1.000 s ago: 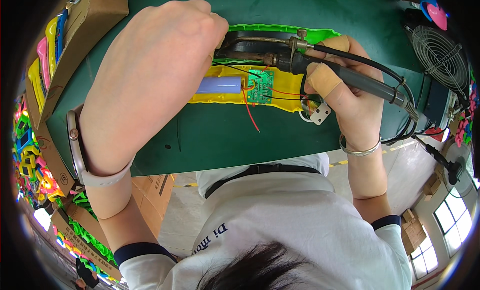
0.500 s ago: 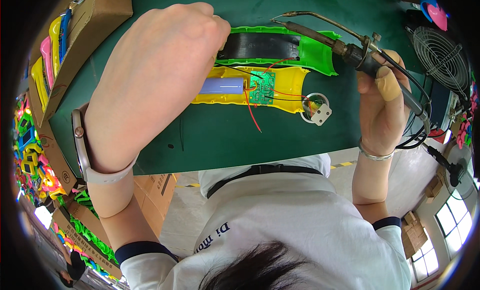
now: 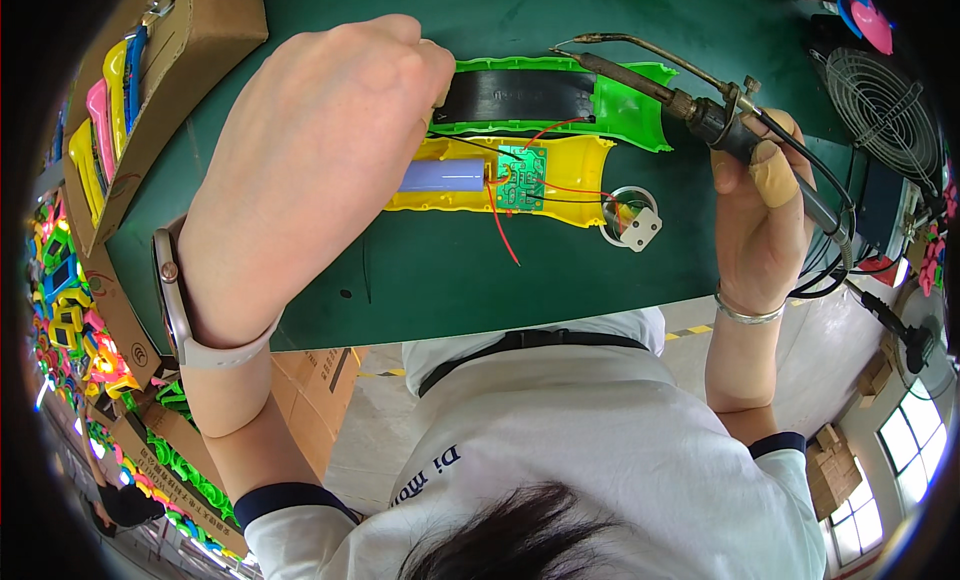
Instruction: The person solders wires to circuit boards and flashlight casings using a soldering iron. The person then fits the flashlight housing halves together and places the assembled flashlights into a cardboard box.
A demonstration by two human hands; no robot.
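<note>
The left hand [image 3: 300, 170] is resting fist-like on the green mat [image 3: 450, 270], its fingers curled down over the left end of the yellow shell [image 3: 570, 180]; what the fingertips are pinching is hidden, so I cannot tell the grip there. The shell is lying open in the middle of the mat, showing a lilac battery [image 3: 442, 174] and a small green board [image 3: 520, 178] with red wires [image 3: 500, 230] trailing off it. Just behind it, a green shell [image 3: 630, 105] with a black insert is lying alongside. The right hand [image 3: 762, 220] is wrapping tight around the soldering iron [image 3: 690, 105], holding it with the tip raised over the green shell. A small speaker [image 3: 630, 218] is sitting just right of the yellow shell.
</note>
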